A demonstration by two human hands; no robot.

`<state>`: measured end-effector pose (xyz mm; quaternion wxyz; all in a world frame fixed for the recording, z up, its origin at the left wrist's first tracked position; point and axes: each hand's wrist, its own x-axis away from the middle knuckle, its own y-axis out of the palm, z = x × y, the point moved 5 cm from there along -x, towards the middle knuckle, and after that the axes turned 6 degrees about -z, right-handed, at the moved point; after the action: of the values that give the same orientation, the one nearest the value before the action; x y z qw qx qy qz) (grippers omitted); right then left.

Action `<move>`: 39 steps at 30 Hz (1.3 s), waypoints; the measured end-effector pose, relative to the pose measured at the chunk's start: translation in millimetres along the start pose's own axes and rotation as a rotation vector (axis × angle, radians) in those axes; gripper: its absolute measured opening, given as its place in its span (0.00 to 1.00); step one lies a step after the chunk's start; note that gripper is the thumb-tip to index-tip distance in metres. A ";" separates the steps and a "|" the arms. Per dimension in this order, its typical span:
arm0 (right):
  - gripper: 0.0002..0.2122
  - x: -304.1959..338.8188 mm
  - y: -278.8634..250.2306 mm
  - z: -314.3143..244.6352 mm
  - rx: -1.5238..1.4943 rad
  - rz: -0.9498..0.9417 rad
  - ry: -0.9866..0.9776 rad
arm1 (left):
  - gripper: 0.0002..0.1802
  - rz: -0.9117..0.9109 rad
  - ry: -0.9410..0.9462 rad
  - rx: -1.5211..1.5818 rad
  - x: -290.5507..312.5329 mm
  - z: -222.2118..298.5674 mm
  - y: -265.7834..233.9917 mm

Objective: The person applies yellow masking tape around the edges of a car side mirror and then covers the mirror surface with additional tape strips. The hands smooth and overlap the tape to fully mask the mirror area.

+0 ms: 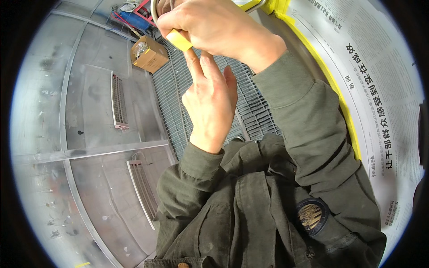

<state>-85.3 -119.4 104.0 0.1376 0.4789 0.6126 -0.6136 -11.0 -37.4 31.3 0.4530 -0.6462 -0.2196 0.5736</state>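
Observation:
High in the view, my right hand (219,29) is closed, with a short piece of yellow masking tape (179,40) sticking out below its fingers. Just beneath it is my left hand (208,100), its index and middle fingers stretched upward and its thumb held apart. The left index fingertip meets the lower end of the tape. Part of a curved, pale rim (154,10) shows beside the right fingers, cut off by the top edge; I cannot tell what it belongs to. Dark green sleeves cover both forearms.
To the right, newspaper sheets (357,67) cover a large curved surface, edged with yellow tape (333,76). Metal floor grating (178,89) lies below my hands. An open cardboard box (152,56) stands by the grey wall (49,111), which carries white-framed vents (118,100).

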 end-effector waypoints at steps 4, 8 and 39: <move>0.05 6.6 -4.1 -2.6 0.005 0.105 -0.054 | 0.29 0.000 -0.011 -0.034 -1.0 0.3 -0.1; 0.05 5.1 -0.7 0.4 0.091 0.153 -0.014 | 0.32 -0.012 -0.013 -0.065 -1.1 3.1 1.4; 0.04 8.9 -9.7 20.5 -0.166 0.336 0.089 | 0.36 -0.048 -0.067 -0.072 -1.9 2.9 -5.4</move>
<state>-105.6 -131.7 99.1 0.2498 0.5883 0.5779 -0.5075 -12.9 -35.2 37.1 0.4355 -0.6371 -0.2707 0.5755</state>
